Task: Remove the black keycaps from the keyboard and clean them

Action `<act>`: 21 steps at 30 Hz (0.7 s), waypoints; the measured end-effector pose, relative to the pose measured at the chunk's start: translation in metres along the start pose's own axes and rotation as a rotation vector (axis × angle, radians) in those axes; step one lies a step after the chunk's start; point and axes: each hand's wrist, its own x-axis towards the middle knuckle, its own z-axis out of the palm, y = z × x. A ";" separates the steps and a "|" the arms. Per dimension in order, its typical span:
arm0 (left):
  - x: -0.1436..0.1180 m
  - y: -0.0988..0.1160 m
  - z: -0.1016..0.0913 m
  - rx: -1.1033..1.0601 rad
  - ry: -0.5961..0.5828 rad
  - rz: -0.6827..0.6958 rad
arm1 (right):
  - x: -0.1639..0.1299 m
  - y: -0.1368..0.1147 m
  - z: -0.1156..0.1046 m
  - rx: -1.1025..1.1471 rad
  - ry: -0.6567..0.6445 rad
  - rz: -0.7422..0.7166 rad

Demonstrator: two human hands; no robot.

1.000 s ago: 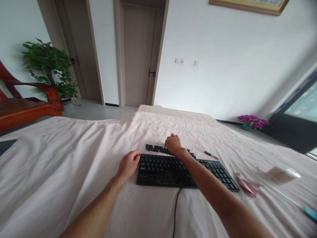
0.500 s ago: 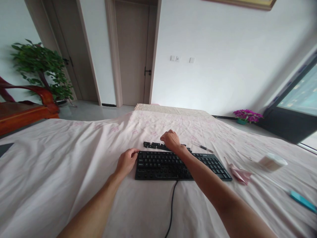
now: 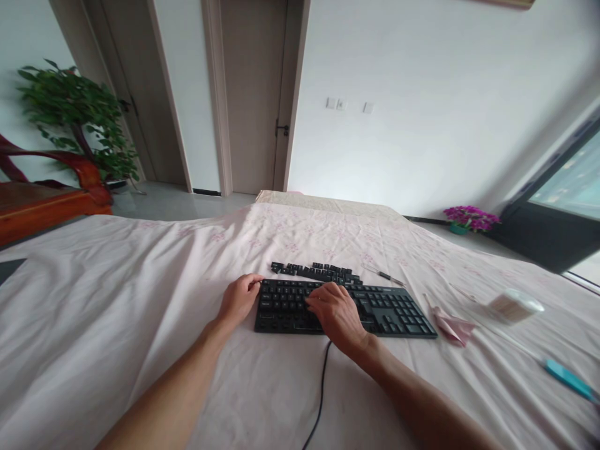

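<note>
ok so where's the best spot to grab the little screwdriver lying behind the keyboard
Probably by its dark handle end. The screwdriver lies flat on the sheet beyond the keyboard, thin shaft pointing left, handle to the right. Come from above with the right hand and pinch the handle across its width. It lies apart from the loose keycaps, so nothing crowds the fingers.

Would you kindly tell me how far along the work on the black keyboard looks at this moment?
Done: a row of loose black keycaps lies on the pink sheet just behind the black keyboard. In hand: the left hand grips the keyboard's left end while the right hand rests on its middle keys. Left: most keys appear seated; the slim screwdriver-like tool lies untouched nearby.
</note>
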 end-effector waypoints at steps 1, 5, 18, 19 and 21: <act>0.000 0.000 0.000 0.000 0.002 -0.001 | -0.001 -0.001 0.000 -0.012 0.001 -0.012; 0.000 0.000 0.000 -0.002 0.004 0.002 | -0.003 -0.003 0.002 -0.067 -0.002 -0.050; -0.002 0.003 -0.001 0.010 -0.004 -0.018 | -0.004 -0.007 0.007 -0.149 -0.036 -0.083; -0.002 0.004 -0.002 0.011 -0.005 -0.023 | -0.005 -0.007 0.007 -0.148 -0.039 -0.080; -0.002 0.004 -0.002 0.013 -0.006 -0.028 | -0.006 -0.007 0.006 -0.148 -0.053 -0.075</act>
